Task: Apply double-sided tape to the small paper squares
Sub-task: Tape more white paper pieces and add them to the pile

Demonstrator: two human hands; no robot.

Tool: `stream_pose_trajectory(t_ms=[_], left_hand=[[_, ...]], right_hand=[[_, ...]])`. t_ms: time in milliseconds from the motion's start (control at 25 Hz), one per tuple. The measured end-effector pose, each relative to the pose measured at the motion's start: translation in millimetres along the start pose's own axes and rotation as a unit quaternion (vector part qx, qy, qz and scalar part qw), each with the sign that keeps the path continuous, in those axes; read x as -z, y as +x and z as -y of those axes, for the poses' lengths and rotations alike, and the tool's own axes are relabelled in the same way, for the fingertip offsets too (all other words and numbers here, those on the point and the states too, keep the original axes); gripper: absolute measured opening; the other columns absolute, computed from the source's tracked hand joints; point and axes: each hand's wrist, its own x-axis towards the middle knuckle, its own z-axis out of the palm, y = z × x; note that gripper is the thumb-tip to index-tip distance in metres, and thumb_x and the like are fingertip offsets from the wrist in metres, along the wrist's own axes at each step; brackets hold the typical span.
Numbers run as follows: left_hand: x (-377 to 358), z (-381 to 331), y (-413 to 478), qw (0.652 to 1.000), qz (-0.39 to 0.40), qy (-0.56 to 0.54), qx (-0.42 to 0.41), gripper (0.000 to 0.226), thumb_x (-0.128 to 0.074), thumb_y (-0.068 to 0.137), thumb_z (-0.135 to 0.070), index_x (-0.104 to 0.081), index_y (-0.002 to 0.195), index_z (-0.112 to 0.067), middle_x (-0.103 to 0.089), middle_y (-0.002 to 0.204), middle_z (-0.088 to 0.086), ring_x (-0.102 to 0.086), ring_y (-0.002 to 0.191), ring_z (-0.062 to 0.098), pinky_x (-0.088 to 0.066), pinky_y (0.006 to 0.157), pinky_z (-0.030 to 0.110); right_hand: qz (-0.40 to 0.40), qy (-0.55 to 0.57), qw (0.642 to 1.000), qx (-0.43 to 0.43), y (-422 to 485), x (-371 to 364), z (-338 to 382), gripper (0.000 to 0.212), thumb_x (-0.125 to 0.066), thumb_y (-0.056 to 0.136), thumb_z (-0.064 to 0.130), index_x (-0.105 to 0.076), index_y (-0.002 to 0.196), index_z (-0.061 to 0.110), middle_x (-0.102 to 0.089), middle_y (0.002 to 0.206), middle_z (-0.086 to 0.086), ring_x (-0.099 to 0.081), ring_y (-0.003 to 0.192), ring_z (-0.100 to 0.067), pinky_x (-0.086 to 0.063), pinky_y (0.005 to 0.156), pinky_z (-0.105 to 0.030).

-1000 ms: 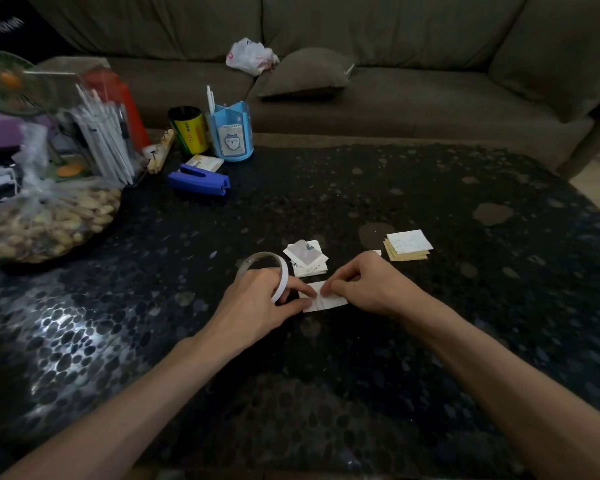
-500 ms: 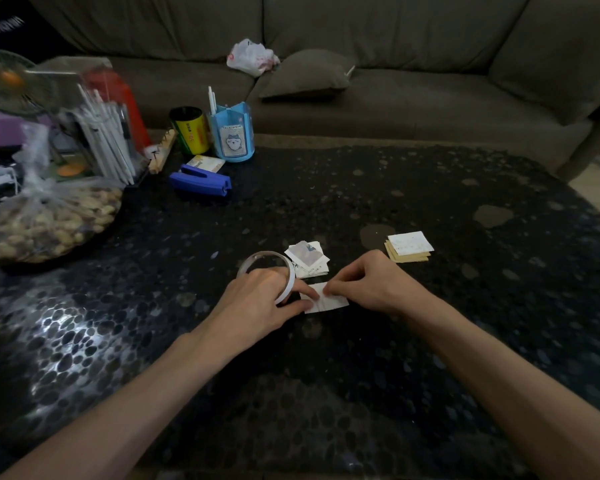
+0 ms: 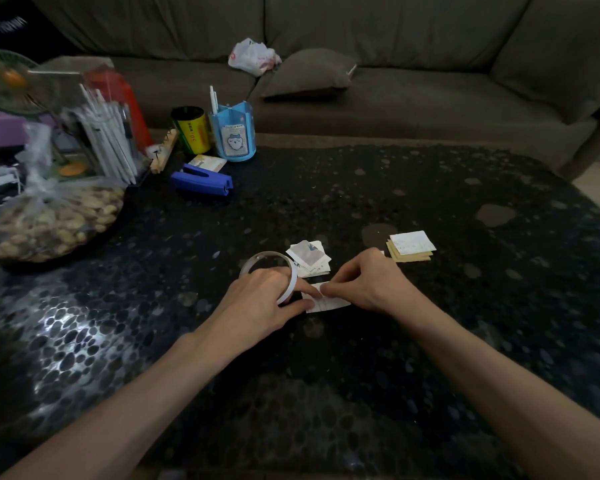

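Observation:
A small white paper square lies flat on the dark pebble-patterned table, between my two hands. My left hand holds the thin white ring of the double-sided tape roll, its fingers through the ring and its thumb and forefinger at the paper's left edge. My right hand pinches a fingertip down on the tape end at the paper's top left. Just behind lies a loose pile of paper squares. Another neat stack of squares sits to the right.
At the back left stand a blue stapler, a blue pen holder, a yellow can, a clear box of white sticks and a bag of nuts. A grey sofa runs behind the table.
Both hands stay at the paper square. My right fingertips have shifted slightly left along the tape toward my left hand; the roll is tilted a little more.

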Motion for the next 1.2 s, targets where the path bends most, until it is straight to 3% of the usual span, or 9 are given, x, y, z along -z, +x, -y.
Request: stream_pose_trajectory(t_ms=[280, 520, 640, 840, 1040, 1200], left_hand=[[2, -1, 1, 1.000, 0.010, 0.014, -0.008, 0.026, -0.061, 0.098, -0.051, -0.068, 0.123, -0.050, -0.064, 0.114, -0.018, -0.058, 0.104, 0.004, -0.044, 0.077, 0.025], [2, -1, 1, 1.000, 0.007, 0.013, -0.014, 0.025, -0.061, 0.099, -0.051, -0.069, 0.122, -0.049, -0.064, 0.115, -0.018, -0.058, 0.105, 0.004, -0.045, 0.076, 0.026], [0, 1, 0, 1.000, 0.000, 0.000, -0.016, 0.024, -0.061, 0.098, -0.051, -0.069, 0.120, -0.050, -0.065, 0.111, -0.020, -0.058, 0.101, 0.001, -0.046, 0.076, 0.025], [0, 1, 1, 1.000, -0.004, -0.005, -0.018, 0.024, -0.064, 0.098, -0.048, -0.070, 0.121, -0.048, -0.054, 0.100, -0.025, -0.047, 0.091, -0.003, -0.040, 0.074, 0.023], [-2, 2, -3, 0.999, -0.015, -0.028, -0.009, 0.020, -0.068, 0.095, -0.047, -0.074, 0.115, -0.049, -0.050, 0.075, -0.026, -0.050, 0.074, -0.006, -0.036, 0.066, 0.017], [0, 2, -2, 0.997, -0.019, -0.067, 0.020, 0.015, -0.072, 0.092, -0.047, -0.077, 0.106, -0.049, -0.050, 0.062, -0.018, -0.054, 0.072, -0.009, -0.036, 0.063, 0.018]], right_hand=[[-0.010, -0.002, 1.000, -0.011, -1, 0, 2, 0.016, -0.084, 0.085, 0.040, -0.076, 0.074, 0.032, -0.073, 0.081, 0.009, -0.065, 0.081, -0.004, -0.052, 0.070, -0.022], [-0.010, 0.019, 0.999, -0.038, 1, 5, 1, 0.013, -0.080, 0.090, 0.040, -0.080, 0.087, 0.028, -0.072, 0.088, 0.008, -0.063, 0.083, -0.004, -0.050, 0.075, -0.025], [-0.008, 0.014, 0.999, -0.034, 1, 5, 1, 0.016, -0.081, 0.089, 0.042, -0.075, 0.082, 0.029, -0.070, 0.087, 0.009, -0.062, 0.082, -0.003, -0.047, 0.069, -0.022], [-0.009, -0.019, 1.000, -0.011, -1, 1, 1, 0.020, -0.084, 0.087, 0.038, -0.069, 0.077, 0.029, -0.066, 0.081, 0.009, -0.059, 0.075, -0.002, -0.043, 0.061, -0.019], [0.001, 0.003, 1.000, -0.019, 1, 3, 1, 0.018, -0.084, 0.087, 0.034, -0.069, 0.080, 0.028, -0.068, 0.084, 0.007, -0.061, 0.078, -0.004, -0.051, 0.075, -0.025], [0.019, 0.015, 0.999, -0.030, 3, 11, -1, 0.015, -0.082, 0.090, 0.026, -0.070, 0.082, 0.029, -0.071, 0.090, 0.004, -0.063, 0.083, -0.005, -0.051, 0.078, -0.025]])
